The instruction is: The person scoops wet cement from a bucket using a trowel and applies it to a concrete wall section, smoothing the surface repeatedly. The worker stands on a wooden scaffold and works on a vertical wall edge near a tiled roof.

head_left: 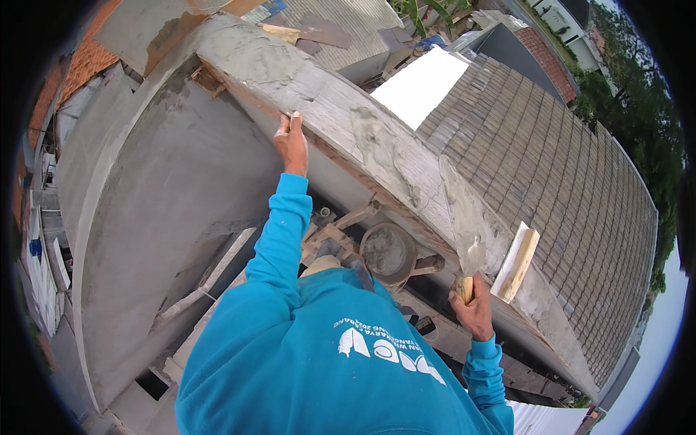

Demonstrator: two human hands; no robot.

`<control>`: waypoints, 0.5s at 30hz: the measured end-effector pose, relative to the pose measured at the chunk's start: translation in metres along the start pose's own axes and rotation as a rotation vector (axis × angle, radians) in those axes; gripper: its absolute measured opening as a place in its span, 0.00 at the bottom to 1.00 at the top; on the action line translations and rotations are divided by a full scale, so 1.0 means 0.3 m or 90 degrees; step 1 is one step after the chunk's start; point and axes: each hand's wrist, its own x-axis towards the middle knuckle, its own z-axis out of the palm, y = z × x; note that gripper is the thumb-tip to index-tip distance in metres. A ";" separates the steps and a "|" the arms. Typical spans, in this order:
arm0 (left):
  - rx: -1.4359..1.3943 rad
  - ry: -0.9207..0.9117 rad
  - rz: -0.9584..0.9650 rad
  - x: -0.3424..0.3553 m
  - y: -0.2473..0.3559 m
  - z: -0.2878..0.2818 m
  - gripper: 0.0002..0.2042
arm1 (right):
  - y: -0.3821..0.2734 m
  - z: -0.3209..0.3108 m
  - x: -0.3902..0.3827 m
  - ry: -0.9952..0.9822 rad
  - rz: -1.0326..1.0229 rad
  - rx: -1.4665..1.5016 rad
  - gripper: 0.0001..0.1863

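Looks out in daylight over a grey-brown tiled roof (529, 138), green trees (612, 101) and pale sky (656, 341) at right, with a grey wall (167, 174) at left

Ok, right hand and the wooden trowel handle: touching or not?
Touching. The head view shows it: the right hand is closed around the wooden trowel handle, with no gap between them.
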 end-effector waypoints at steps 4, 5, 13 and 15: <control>0.000 0.005 -0.022 0.007 0.017 -0.022 0.37 | -0.199 -0.191 0.166 0.006 -0.009 -0.174 0.20; -0.007 0.002 -0.023 0.006 0.023 -0.021 0.37 | -0.193 -0.214 0.206 -0.005 -0.085 -0.242 0.20; 0.057 -0.001 0.011 -0.016 0.045 -0.013 0.38 | -0.133 -0.384 0.547 -0.095 -0.322 -0.513 0.23; 0.053 -0.005 0.011 -0.008 0.034 -0.023 0.38 | -0.139 -0.374 0.651 -0.136 -0.291 -0.584 0.23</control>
